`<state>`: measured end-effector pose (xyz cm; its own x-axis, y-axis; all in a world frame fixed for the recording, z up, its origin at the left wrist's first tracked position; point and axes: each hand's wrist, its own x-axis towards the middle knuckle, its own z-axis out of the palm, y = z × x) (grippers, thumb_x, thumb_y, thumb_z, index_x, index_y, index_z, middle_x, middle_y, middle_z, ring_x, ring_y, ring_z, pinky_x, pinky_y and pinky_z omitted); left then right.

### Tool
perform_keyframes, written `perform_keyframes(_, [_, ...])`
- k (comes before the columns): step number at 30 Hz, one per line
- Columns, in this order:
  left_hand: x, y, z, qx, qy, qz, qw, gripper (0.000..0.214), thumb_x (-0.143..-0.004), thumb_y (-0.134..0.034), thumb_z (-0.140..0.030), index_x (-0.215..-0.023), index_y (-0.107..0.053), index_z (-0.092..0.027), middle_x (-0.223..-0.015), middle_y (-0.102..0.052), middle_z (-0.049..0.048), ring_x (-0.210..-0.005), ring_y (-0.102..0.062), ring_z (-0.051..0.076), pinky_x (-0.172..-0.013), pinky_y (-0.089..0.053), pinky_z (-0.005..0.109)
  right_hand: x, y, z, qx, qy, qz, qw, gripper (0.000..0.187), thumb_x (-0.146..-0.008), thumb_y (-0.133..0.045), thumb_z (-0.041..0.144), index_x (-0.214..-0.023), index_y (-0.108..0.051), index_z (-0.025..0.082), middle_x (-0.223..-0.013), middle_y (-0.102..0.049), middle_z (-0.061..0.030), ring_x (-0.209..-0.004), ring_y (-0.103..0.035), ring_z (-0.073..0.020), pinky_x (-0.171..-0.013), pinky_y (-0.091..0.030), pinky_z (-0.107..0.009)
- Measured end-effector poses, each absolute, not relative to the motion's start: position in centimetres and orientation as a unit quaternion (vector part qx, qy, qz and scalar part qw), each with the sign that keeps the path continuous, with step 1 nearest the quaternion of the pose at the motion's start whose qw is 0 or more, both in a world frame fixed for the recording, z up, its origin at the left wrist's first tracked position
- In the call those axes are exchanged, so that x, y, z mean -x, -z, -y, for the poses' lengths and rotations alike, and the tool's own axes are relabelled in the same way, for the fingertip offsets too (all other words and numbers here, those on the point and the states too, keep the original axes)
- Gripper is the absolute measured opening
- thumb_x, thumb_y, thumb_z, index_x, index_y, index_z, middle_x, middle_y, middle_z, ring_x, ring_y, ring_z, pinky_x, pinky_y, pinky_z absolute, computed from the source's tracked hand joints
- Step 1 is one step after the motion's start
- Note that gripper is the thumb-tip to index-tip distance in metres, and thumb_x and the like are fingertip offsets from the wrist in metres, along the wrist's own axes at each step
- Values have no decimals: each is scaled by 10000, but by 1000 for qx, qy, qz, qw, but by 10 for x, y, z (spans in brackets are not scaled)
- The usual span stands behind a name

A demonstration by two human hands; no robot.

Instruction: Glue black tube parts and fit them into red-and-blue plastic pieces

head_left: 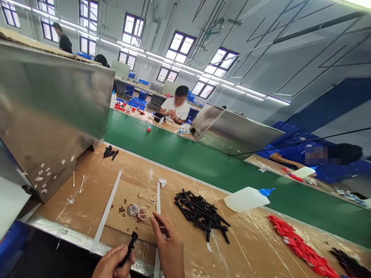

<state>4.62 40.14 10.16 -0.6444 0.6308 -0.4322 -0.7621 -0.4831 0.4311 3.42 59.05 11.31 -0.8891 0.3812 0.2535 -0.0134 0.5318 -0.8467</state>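
My left hand [114, 262] is closed around a black plastic part [131, 243], a short rod with a wider end that points up and away. My right hand [169, 241] has thumb and forefinger pinched on a thin swab stick [145, 214], whose tip lies in a small clear cup [142, 218] of reddish-brown stuff. Touching that cup on the left is a second clear cup or lid [132, 210]. Both stand on a cardboard sheet [116, 222] spotted with brown stains. Behind them two cotton swabs [146, 198] lie side by side.
A heap of black parts [199, 212] lies to the right, with a white bottle [246, 199] behind it and red parts [301, 243] farther right. More black parts [109, 152] sit far left, near a metal panel [55, 104]. Beyond runs a green belt [174, 148]; people sit across it.
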Motion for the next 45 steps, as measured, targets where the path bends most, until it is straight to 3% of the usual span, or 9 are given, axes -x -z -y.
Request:
perform_keyframes(7, [-36, -105, -406, 127, -844, -281, 438, 542, -560, -848, -582, -760, -568, -163, -436, -347, -118, -351, -178, 17, -391, -58, 180, -23, -117, -581, 46, -422, 878, 221, 175, -929, -608, 375, -976, -720, 250, -946, -711, -5, -838, -661, -146, -746, -516, -225])
perform_keyframes(12, [-35, -108, -411, 110, -841, -302, 436, 583, -619, -756, -691, -812, -550, -181, -448, -253, -144, -338, -113, 10, -363, -41, 170, -17, -128, -571, -13, -364, 894, 260, 116, -925, -609, 273, -985, -702, 238, -948, -708, -18, -861, -638, -160, -762, -509, -255])
perform_keyframes(18, [-36, -103, -419, 163, -847, -299, 409, 583, -612, -777, -674, -790, -514, -185, -447, -256, -144, -343, -95, 8, -343, -22, 161, -19, -126, -575, 59, -419, 873, 242, 154, -897, -646, 326, -969, -708, 205, -886, -719, -20, -732, -652, -141, -709, -520, -247])
perform_keyframes(22, [-36, -105, -418, 174, -850, -284, 407, 551, -644, -780, -634, -811, -529, -172, -463, -257, -139, -352, -117, 6, -354, -29, 159, -23, -115, -584, 171, -487, 819, 250, 277, -836, -697, 426, -951, -716, 174, -914, -731, -50, -812, -679, -171, -787, -538, -268])
perform_keyframes(27, [-33, -117, -416, 196, -843, -288, 411, 543, -647, -785, -614, -810, -519, -169, -476, -266, -134, -368, -140, 5, -375, -41, 164, -28, -115, -580, 222, -547, 760, 270, 302, -776, -761, 412, -932, -723, 157, -920, -739, -70, -823, -690, -175, -795, -557, -264])
perform_keyframes(34, [-33, -124, -416, 192, -840, -297, 412, 542, -664, -766, -616, -821, -526, -156, -482, -274, -131, -376, -133, 6, -383, -31, 175, -47, -124, -567, 193, -554, 749, 310, 206, -763, -787, 302, -908, -732, 166, -876, -734, -69, -771, -699, -176, -751, -593, -262])
perform_keyframes(45, [-32, -121, -415, 186, -845, -290, 410, 493, -726, -731, -593, -838, -527, -158, -492, -280, -127, -382, -137, 13, -387, -46, 178, -57, -118, -545, 109, -571, 763, 282, 138, -816, -724, 182, -946, -716, 226, -886, -714, -17, -800, -675, -134, -760, -568, -216])
